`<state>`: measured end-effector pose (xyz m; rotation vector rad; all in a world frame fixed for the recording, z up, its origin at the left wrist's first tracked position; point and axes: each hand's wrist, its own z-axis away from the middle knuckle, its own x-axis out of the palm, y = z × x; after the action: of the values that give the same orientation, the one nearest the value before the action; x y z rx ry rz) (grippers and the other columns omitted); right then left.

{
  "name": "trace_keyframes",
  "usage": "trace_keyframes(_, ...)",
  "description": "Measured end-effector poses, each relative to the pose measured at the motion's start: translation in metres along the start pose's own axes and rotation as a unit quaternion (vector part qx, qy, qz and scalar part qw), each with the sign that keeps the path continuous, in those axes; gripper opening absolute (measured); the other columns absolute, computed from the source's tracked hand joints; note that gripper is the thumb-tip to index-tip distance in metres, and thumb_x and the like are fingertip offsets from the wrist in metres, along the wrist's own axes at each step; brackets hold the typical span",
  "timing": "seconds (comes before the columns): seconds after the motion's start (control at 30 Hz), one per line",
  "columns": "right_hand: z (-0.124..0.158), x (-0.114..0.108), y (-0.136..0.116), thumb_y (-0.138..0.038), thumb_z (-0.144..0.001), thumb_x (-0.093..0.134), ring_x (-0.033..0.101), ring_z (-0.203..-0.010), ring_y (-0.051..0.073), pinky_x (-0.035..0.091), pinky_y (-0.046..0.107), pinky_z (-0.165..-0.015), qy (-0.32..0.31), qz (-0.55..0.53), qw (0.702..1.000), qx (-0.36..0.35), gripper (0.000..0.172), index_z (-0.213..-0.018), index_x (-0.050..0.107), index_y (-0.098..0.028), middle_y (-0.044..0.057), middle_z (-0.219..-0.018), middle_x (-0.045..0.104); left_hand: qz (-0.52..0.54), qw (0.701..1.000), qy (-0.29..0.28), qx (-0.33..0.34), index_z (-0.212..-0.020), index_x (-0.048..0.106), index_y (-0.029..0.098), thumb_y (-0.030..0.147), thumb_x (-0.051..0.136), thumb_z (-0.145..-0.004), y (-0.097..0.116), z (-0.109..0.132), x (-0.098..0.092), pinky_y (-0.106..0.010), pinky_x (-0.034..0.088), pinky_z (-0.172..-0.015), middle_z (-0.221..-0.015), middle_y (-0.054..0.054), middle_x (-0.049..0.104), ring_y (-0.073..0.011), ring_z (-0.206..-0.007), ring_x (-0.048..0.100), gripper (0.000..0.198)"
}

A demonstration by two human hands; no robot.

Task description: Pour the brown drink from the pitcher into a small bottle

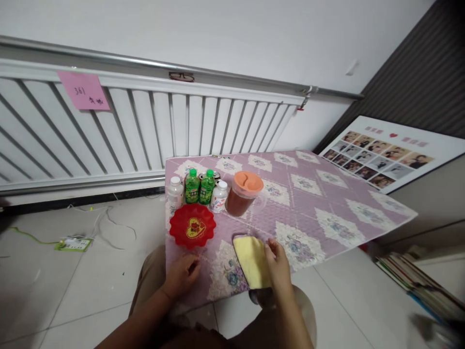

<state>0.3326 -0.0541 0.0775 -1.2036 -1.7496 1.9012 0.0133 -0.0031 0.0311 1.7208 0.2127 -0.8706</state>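
Yellow cloth (250, 261), matte, roughly four-sided

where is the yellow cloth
In the head view, the cloth is low, just right of centre, at the near edge of the table, beside the right hand.

A white wall (232, 29) carries a pipe (109, 54) above a ribbed white radiator (196, 118), with a pink note (83, 90) and glasses (181, 76) on it. To the right stands a dark, striped wall (417, 68) with a photo board (385, 155) leaning there. Books (417, 281) lie below. A lilac-patterned table (348, 203) juts across pale floor tiles (90, 281); cables (109, 223) and a power strip (74, 244) lie left.
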Motion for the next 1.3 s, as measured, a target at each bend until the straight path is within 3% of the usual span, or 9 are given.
trace_keyframes(0.37, 0.033, 0.001, 0.021, -0.049, -0.059, 0.072, 0.054, -0.129, 0.044, 0.033, 0.057, -0.114, -0.02, 0.102, 0.995, 0.008, 0.069, -0.117, 0.066, -0.014, 0.024, -0.125, 0.067, -0.021, 0.999, -0.009, 0.027, -0.096, 0.07, 0.02, 0.028, 0.05, -0.089, 0.002, 0.002, -0.003, -0.036, 0.055, -0.083, -0.095, -0.008, 0.076, -0.0238, -0.089, 0.07, 0.023)
trace_keyframes(0.57, 0.039, -0.009, 0.013, -0.048, -0.062, 0.072, 0.064, -0.116, 0.038, 0.048, 0.05, -0.102, -0.033, 0.07, 0.996, 0.032, 0.058, -0.112, 0.07, -0.019, 0.017, -0.116, 0.072, 0.001, 0.999, 0.007, 0.033, -0.096, 0.071, 0.019, 0.028, 0.052, -0.087, 0.003, 0.003, -0.004, -0.038, 0.054, -0.084, -0.095, -0.008, 0.076, -0.0241, -0.088, 0.07, 0.022)
trace_keyframes(0.7, 0.039, -0.014, 0.006, -0.054, -0.066, 0.07, 0.068, -0.109, 0.036, 0.055, 0.047, -0.092, -0.028, 0.014, 0.998, 0.06, 0.065, -0.12, 0.067, -0.017, 0.017, -0.118, 0.073, 0.006, 1.0, 0.015, 0.021, -0.095, 0.07, 0.021, 0.03, 0.052, -0.087, 0.002, 0.005, -0.004, -0.036, 0.054, -0.085, -0.095, -0.007, 0.076, -0.0229, -0.089, 0.069, 0.022)
trace_keyframes(0.83, 0.038, -0.009, -0.003, -0.057, -0.07, 0.067, 0.072, -0.096, 0.03, 0.06, 0.04, -0.075, -0.05, -0.06, 0.993, 0.087, 0.07, -0.126, 0.063, -0.016, 0.015, -0.115, 0.075, 0.04, 0.999, 0.036, 0.01, -0.092, 0.07, 0.021, 0.029, 0.054, -0.085, 0.001, 0.004, -0.006, -0.035, 0.053, -0.085, -0.093, -0.005, 0.075, -0.0217, -0.088, 0.069, 0.019)
trace_keyframes(0.97, 0.051, 0.003, -0.018, -0.054, -0.07, 0.072, 0.073, -0.092, 0.029, 0.061, 0.037, -0.069, -0.075, -0.099, 0.988, 0.096, 0.07, -0.13, 0.061, -0.018, 0.012, -0.115, 0.075, 0.126, 0.99, 0.05, -0.032, -0.097, 0.07, 0.02, 0.031, 0.057, -0.082, 0.01, 0.007, -0.005, -0.037, 0.054, -0.088, -0.097, -0.007, 0.075, -0.0228, -0.092, 0.069, 0.023)
trace_keyframes(1.07, 0.077, 0.018, -0.026, -0.053, -0.073, 0.073, 0.074, -0.093, 0.029, 0.062, 0.038, -0.07, -0.115, -0.137, 0.979, 0.098, 0.07, -0.134, 0.059, -0.02, 0.011, -0.116, 0.075, 0.263, 0.96, 0.059, -0.078, -0.116, 0.066, 0.02, 0.038, 0.063, -0.08, 0.032, 0.012, 0.001, -0.041, 0.053, -0.095, -0.113, -0.01, 0.072, -0.0247, -0.103, 0.068, 0.04)
trace_keyframes(1.17, 0.106, 0.038, -0.027, -0.053, -0.079, 0.069, 0.074, -0.096, 0.03, 0.062, 0.041, -0.073, -0.187, -0.148, 0.967, 0.086, 0.068, -0.138, 0.056, -0.021, 0.012, -0.121, 0.074, 0.434, 0.892, 0.028, -0.121, -0.127, 0.059, 0.023, 0.051, 0.069, -0.077, 0.06, 0.015, 0.008, -0.042, 0.052, -0.1, -0.127, -0.011, 0.069, -0.0276, -0.115, 0.065, 0.058)
trace_keyframes(1.23, 0.123, 0.048, -0.025, -0.05, -0.081, 0.067, 0.07, -0.108, 0.031, 0.06, 0.045, -0.087, -0.223, -0.103, 0.969, 0.022, 0.065, -0.138, 0.056, -0.021, 0.013, -0.128, 0.07, 0.495, 0.845, -0.016, -0.2, -0.12, 0.062, 0.021, 0.056, 0.073, -0.074, 0.075, 0.017, 0.012, -0.044, 0.056, -0.091, -0.116, -0.013, 0.073, -0.0307, -0.106, 0.069, 0.059)
trace_keyframes(1.3, 0.134, 0.053, -0.022, -0.045, -0.083, 0.065, 0.06, -0.127, 0.035, 0.049, 0.054, -0.105, -0.19, -0.025, 0.978, -0.081, 0.067, -0.143, 0.052, -0.017, 0.018, -0.139, 0.062, 0.514, 0.82, -0.024, -0.253, -0.113, 0.064, 0.019, 0.053, 0.079, -0.071, 0.084, 0.017, 0.014, -0.043, 0.057, -0.086, -0.105, -0.013, 0.075, -0.0308, -0.097, 0.072, 0.056)
